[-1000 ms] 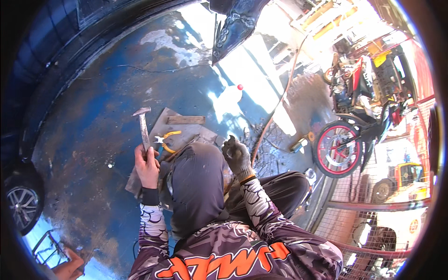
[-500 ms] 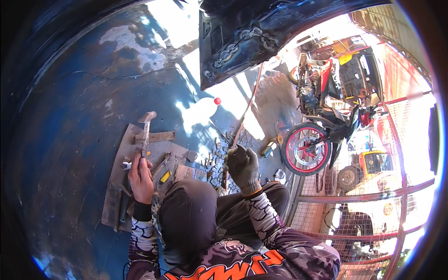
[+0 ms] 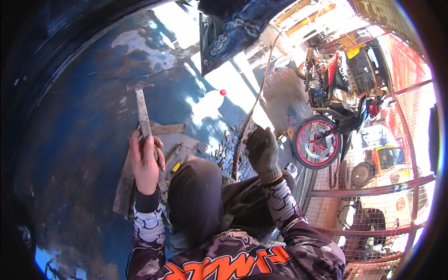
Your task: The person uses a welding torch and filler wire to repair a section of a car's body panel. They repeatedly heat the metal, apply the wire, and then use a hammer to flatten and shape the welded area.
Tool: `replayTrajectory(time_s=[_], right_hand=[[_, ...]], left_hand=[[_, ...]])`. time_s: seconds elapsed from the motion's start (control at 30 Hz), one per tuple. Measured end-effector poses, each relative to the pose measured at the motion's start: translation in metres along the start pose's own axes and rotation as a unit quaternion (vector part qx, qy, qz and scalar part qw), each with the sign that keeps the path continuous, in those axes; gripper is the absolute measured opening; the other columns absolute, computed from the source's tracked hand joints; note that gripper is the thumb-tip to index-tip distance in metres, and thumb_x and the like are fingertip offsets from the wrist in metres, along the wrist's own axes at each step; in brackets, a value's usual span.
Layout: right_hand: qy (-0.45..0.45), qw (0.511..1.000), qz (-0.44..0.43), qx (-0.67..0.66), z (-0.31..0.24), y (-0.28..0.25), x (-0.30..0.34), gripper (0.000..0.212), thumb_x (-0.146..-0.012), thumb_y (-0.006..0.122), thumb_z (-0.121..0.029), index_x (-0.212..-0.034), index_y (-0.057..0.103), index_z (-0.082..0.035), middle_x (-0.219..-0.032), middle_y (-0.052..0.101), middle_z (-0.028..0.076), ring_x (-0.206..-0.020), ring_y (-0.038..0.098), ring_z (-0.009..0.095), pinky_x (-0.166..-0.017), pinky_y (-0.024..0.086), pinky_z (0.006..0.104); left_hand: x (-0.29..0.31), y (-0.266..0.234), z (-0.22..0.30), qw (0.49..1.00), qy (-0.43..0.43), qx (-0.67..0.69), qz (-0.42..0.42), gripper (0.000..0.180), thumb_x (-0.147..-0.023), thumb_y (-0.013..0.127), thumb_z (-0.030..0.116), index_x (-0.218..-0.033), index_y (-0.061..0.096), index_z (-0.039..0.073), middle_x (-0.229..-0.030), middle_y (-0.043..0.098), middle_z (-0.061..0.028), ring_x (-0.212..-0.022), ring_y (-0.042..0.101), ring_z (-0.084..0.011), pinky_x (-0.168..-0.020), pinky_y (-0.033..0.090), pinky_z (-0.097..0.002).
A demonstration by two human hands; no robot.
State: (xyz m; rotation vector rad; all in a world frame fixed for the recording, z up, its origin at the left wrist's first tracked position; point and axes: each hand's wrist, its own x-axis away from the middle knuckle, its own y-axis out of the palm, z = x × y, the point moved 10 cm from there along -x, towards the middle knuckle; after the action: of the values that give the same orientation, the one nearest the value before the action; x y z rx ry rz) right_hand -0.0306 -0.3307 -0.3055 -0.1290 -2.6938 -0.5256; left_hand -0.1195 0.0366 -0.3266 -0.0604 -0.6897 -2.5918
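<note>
My bare left hand (image 3: 146, 161) is wrapped round the handle of a hammer (image 3: 142, 106), with its head pointing up and away from me. Below that hand lies a wooden board (image 3: 125, 189) bearing a short wood block (image 3: 169, 129) and a yellow-marked tool (image 3: 176, 166). My right hand (image 3: 263, 151), in a grey work glove, hovers above my right knee with its fingers curled. Whatever those fingers may hold is hidden. A thin brown hose (image 3: 255, 105) passes just left of the glove.
A whitish bottle with a red cap (image 3: 223, 93) lies on the blue floor ahead. Dark rubble-like pieces (image 3: 229, 151) lie between my knees and the hose. A dark metal panel (image 3: 224, 37) overhangs the far side. A motorcycle (image 3: 322, 140) and red mesh fencing (image 3: 368, 193) stand right.
The hammer has risen away from the board, gripped in my left hand, and its head now shows side-on. My gloved right hand has shifted slightly right and up. The whole view has tilted a little.
</note>
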Motion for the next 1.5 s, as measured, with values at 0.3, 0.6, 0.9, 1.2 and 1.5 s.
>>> replayTrajectory(time_s=[0.3,0.6,0.9,1.2,1.5], right_hand=[[0.021,0.998,-0.061,0.007,-0.039,-0.027,0.038,0.043,-0.106,0.054,-0.050,-0.123,0.062,-0.012,-0.098,0.069,0.008,-0.084,0.070,0.024,-0.055,0.052,0.0333],[0.065,0.986,-0.055,-0.141,-0.050,-0.057,0.037,0.037,-0.103,0.052,-0.041,-0.115,0.066,-0.010,-0.099,0.068,0.011,-0.087,0.066,0.028,-0.058,0.051,0.0327],[0.058,0.993,-0.026,-0.095,-0.053,-0.061,0.023,0.042,-0.107,0.046,-0.047,-0.116,0.065,-0.010,-0.098,0.068,0.010,-0.084,0.067,0.025,-0.057,0.050,0.0312],[0.023,0.982,0.133,0.131,-0.083,-0.130,-0.004,0.047,-0.103,0.055,-0.059,-0.106,0.070,-0.014,-0.087,0.072,0.005,-0.075,0.070,0.023,-0.045,0.049,0.0299],[0.069,0.963,0.259,0.004,-0.064,-0.188,-0.010,0.044,-0.105,0.046,-0.051,-0.108,0.065,-0.012,-0.095,0.068,0.008,-0.082,0.067,0.027,-0.054,0.049,0.0334]], left_hand=[[0.104,0.031,0.058,0.996,0.073,0.004,0.060,0.027,-0.110,0.050,0.020,-0.130,0.047,0.003,-0.091,0.064,-0.0113,-0.046,0.054,-0.0115,-0.039,0.042,-0.0266],[0.136,0.108,0.063,0.993,0.099,0.035,0.053,0.020,-0.107,0.046,0.014,-0.122,0.045,0.001,-0.091,0.065,-0.0132,-0.047,0.055,-0.0138,-0.039,0.045,-0.0287],[0.135,0.133,-0.016,0.995,-0.031,0.080,-0.041,0.019,-0.110,0.044,0.016,-0.124,0.044,0.003,-0.092,0.061,-0.0091,-0.050,0.054,-0.0104,-0.043,0.044,-0.0262],[0.143,0.129,-0.055,0.943,-0.219,0.145,-0.206,0.038,-0.109,0.045,0.010,-0.144,0.034,-0.001,-0.092,0.062,-0.0122,-0.050,0.052,-0.0089,-0.046,0.044,-0.0218],[0.116,0.130,-0.066,0.880,-0.323,0.233,-0.260,0.036,-0.107,0.044,0.007,-0.141,0.034,-0.001,-0.091,0.062,-0.0128,-0.050,0.053,-0.0100,-0.047,0.046,-0.0231]])
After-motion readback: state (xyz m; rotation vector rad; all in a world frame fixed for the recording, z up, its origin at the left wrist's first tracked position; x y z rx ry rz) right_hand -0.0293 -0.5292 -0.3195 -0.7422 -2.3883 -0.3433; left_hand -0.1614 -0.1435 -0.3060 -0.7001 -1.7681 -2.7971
